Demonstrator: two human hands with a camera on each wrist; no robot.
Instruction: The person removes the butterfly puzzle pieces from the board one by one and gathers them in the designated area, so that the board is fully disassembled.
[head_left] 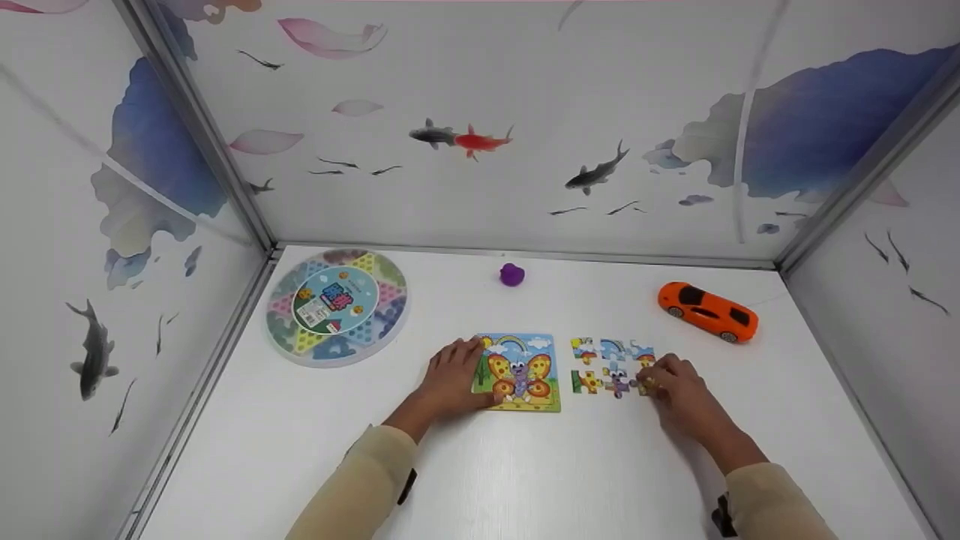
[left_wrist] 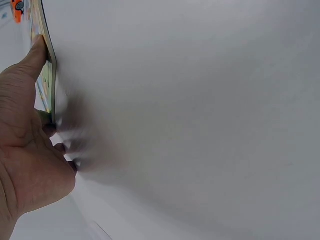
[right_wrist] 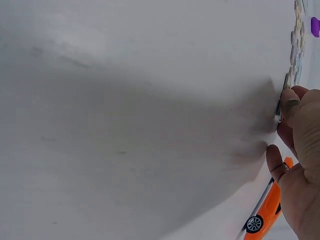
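In the head view a square butterfly puzzle board (head_left: 523, 367) lies on the table. My left hand (head_left: 452, 382) is spread along its left side, thumb on the lower left corner and fingers by the upper left edge. In the left wrist view the thumb (left_wrist: 37, 56) lies over the board's edge. To the board's right, several loose puzzle pieces (head_left: 611, 349) lie in two rows. My right hand (head_left: 684, 394) pinches a puzzle piece (head_left: 646, 383) at the right end of the lower row. The right wrist view shows this piece (right_wrist: 282, 95) tilted at the fingertips.
An orange toy car (head_left: 709, 312) stands behind and right of the right hand. At the back middle sits a small purple toy (head_left: 512, 274). A round Chinese checkers box (head_left: 337, 307) lies at the back left. Printed walls (head_left: 495, 195) enclose the table's back and sides.
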